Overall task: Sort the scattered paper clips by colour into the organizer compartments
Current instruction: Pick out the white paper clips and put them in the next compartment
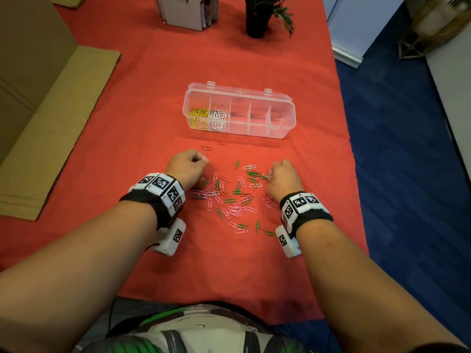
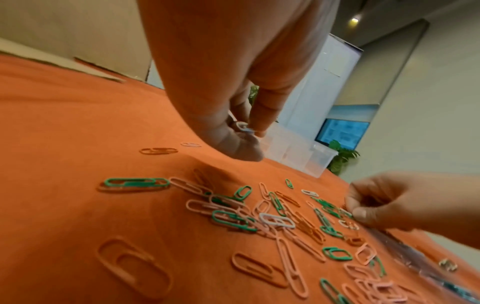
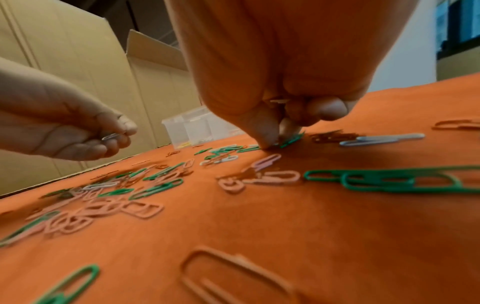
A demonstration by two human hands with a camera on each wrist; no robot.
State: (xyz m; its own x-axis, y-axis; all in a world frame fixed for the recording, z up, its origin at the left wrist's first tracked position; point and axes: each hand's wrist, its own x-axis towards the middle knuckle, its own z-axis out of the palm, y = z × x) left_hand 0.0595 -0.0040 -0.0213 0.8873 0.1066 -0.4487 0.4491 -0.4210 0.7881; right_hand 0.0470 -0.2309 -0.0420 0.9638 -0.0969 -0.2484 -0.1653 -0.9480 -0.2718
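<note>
A clear organizer (image 1: 257, 128) lies beyond the pile, with yellow clips (image 1: 198, 117) in its leftmost compartment and white clips (image 1: 218, 119) in the one beside it. Pink, green, white and orange paper clips (image 1: 233, 200) are scattered on the red cloth. My left hand (image 1: 204, 160) hovers at the pile's far left, fingers curled, pinching a white clip (image 2: 242, 126). My right hand (image 1: 267, 175) is at the pile's right edge. Its thumb and forefinger (image 3: 267, 131) pinch a clip on the cloth among green ones, and a white clip (image 3: 279, 100) sits tucked under its curled fingers.
Flattened cardboard (image 1: 51, 123) covers the table's left side. A potted plant (image 1: 257, 19) and a box of books (image 1: 188, 11) stand at the far end. The table's right edge (image 1: 349, 149) drops to a blue floor.
</note>
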